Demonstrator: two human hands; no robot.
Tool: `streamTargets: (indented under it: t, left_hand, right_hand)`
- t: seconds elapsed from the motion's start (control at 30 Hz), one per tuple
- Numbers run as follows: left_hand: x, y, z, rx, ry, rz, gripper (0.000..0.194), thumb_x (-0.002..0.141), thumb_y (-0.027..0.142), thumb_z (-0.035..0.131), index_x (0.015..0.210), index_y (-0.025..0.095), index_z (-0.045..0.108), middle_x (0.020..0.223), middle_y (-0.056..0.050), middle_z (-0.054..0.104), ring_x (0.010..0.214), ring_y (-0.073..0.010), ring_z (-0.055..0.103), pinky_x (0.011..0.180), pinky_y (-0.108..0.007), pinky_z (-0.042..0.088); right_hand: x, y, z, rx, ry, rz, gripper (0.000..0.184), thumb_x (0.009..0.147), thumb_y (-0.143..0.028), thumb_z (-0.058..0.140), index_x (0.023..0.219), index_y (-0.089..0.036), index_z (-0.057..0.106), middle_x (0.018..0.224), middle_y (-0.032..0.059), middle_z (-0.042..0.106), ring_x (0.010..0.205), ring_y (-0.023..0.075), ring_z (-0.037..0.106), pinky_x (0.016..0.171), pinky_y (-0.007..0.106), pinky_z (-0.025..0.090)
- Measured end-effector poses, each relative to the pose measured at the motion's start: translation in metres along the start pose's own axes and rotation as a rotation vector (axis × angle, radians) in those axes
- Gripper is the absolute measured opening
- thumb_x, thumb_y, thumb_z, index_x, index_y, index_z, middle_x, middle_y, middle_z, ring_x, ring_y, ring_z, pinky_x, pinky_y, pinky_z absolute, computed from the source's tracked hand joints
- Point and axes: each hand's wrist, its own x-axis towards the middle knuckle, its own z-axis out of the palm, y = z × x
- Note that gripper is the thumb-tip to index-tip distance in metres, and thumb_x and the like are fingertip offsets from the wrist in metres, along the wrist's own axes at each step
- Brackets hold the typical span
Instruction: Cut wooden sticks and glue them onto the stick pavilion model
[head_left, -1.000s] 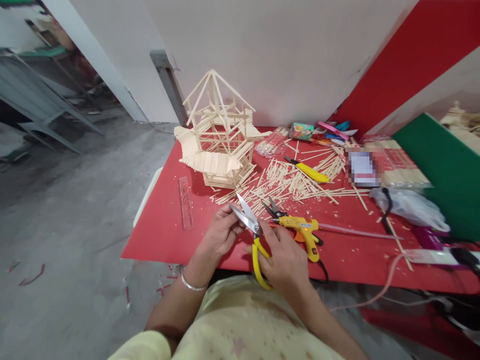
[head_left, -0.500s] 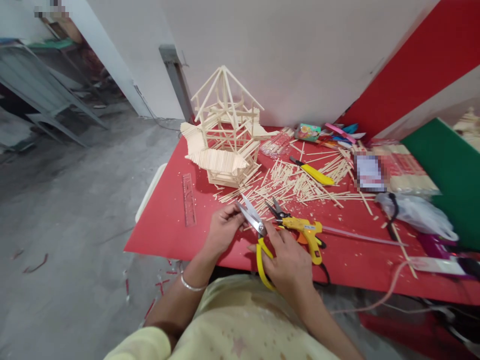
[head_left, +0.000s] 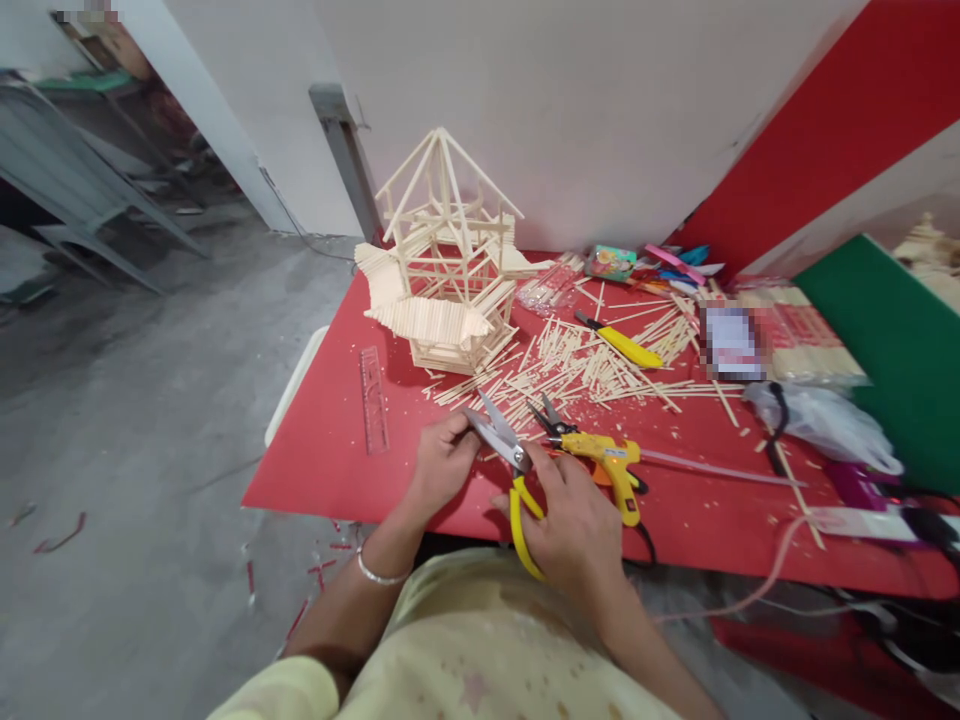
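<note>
Over the front of the red table, my right hand (head_left: 574, 510) holds scissors (head_left: 517, 458) with yellow handles, their blades apart and pointing up and left. My left hand (head_left: 444, 455) is closed close to the blade tips, its fingers pinched; whatever they hold is too small or hidden to make out. Behind my hands stands a model pavilion (head_left: 442, 260) built of thin wooden sticks, with a pointed roof frame and a slatted lower roof. Loose wooden sticks (head_left: 600, 360) lie in a heap to its right.
A yellow glue gun (head_left: 607, 455) and dark-jawed pliers (head_left: 551, 418) lie right of the scissors. A yellow utility knife (head_left: 626, 345) rests on the sticks. A clear ruler (head_left: 373, 400) is at left, a plastic bag (head_left: 832, 425) at right. The red table (head_left: 300, 460) borders a wall.
The whole view has shifted slightly. My left hand's fingers have drawn a little closer together near the blade tips; the scissors remain open in my right hand.
</note>
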Motion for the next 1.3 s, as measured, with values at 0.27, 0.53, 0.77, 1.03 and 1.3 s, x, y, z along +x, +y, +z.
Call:
streamTargets:
  t: [0.27,0.53,0.77,1.03,1.3]
  left_hand:
    - [0.000,0.000,-0.006,0.120,-0.050,0.105,0.019,0.081,0.008,0.055,0.073,0.017,0.070,0.072,-0.001,0.064,0.068,-0.0139,0.057,0.066,-0.024,0.044]
    - [0.000,-0.002,-0.006,0.066,-0.095,0.068,0.014,0.084,0.014,0.056,0.077,0.016,0.068,0.068,0.000,0.063,0.062,-0.0114,0.054,0.059,-0.022,0.042]
    - [0.001,0.003,-0.007,-0.041,-0.111,0.059,0.009,0.085,0.019,0.061,0.082,0.015,0.068,0.066,0.001,0.061,0.058,-0.0105,0.053,0.056,-0.022,0.041]
    - [0.003,0.004,-0.012,0.159,-0.121,0.208,0.017,0.086,0.011,0.055,0.076,0.015,0.068,0.075,-0.002,0.065,0.072,-0.0136,0.059,0.068,-0.024,0.045]
    - [0.001,0.009,-0.012,0.208,-0.106,0.229,0.019,0.088,0.012,0.056,0.072,0.016,0.066,0.069,0.000,0.061,0.067,-0.0118,0.057,0.064,-0.023,0.043]
  right_hand:
    - [0.001,0.001,0.001,0.005,-0.055,0.011,0.054,0.089,-0.048,0.055,0.136,-0.023,0.052,0.098,0.0073,0.063,0.085,0.0222,0.060,0.066,0.031,0.039]
    - [-0.003,0.000,0.001,0.030,-0.058,0.017,0.053,0.091,-0.049,0.053,0.136,-0.021,0.052,0.100,0.0073,0.063,0.083,0.0207,0.060,0.066,0.031,0.040]
    - [-0.005,-0.002,0.000,0.056,-0.033,0.032,0.054,0.088,-0.046,0.057,0.135,-0.022,0.052,0.103,0.0085,0.064,0.084,0.0217,0.061,0.066,0.031,0.041]
    - [-0.005,-0.001,-0.001,0.185,-0.091,0.042,0.054,0.087,-0.045,0.058,0.136,-0.024,0.050,0.109,0.0078,0.065,0.087,0.0218,0.064,0.071,0.032,0.046]
    - [-0.005,-0.002,0.000,0.194,-0.121,0.041,0.046,0.092,-0.043,0.053,0.134,-0.023,0.053,0.105,0.0075,0.068,0.084,0.0209,0.066,0.068,0.030,0.045]
